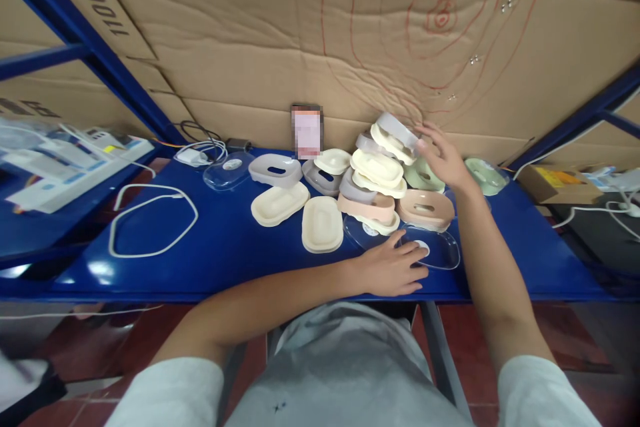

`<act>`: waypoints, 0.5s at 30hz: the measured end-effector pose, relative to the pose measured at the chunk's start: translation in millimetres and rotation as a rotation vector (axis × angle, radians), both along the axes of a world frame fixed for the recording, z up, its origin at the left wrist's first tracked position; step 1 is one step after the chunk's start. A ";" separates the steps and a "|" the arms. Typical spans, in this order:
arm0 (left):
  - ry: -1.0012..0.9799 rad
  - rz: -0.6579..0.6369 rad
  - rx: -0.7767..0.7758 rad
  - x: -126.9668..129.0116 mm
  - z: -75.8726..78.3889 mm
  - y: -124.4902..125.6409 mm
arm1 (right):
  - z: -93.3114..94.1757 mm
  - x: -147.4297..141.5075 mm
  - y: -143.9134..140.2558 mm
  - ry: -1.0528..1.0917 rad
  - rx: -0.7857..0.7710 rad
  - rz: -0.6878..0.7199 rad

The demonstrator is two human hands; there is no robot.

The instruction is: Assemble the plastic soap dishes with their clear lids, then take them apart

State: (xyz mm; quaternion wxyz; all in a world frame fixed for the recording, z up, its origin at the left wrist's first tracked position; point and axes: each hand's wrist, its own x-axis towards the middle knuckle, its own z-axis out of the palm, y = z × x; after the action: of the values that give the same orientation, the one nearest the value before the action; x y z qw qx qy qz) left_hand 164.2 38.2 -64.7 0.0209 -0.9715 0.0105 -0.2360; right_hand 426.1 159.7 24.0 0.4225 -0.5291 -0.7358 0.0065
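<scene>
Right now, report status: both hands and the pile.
Left hand flat on clear lid, open. Right hand open, touching top of the leaning pile of dishes. Loose cream dishes left of pile, white ring farther left.

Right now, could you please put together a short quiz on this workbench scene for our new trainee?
1. True or false: the left hand rests flat on a clear lid lying on the blue table.
2. What does the right hand touch? A) the white cord loop B) the pile of trays C) the cardboard wall
3. Fill in: the two cream trays lying apart from the pile are to its ____ in the picture.

Key: 1 true. 2 B; the fingertips are on the grey tray at the top of the pile, fingers spread. 3 left.
</scene>
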 end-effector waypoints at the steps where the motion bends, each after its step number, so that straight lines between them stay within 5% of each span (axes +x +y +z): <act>1: -0.002 0.000 0.002 -0.1 0.1 0.0 | -1.4 6.9 -3.0 0.008 -0.008 -0.027; 8: 0.012 0.000 0.006 -1.2 0.5 0.6 | -14.1 67.0 -20.4 0.005 -0.132 -0.292; 15: 0.003 0.006 0.018 -0.8 -0.2 0.2 | -38.9 149.9 -56.5 -0.136 -0.194 -0.828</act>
State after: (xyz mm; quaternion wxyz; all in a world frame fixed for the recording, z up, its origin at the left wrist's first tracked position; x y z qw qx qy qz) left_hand 163.4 38.4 -64.9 0.0303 -0.9716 0.0098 -0.2345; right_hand 576.0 103.1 -14.9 0.2881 -0.8164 -0.4835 -0.1292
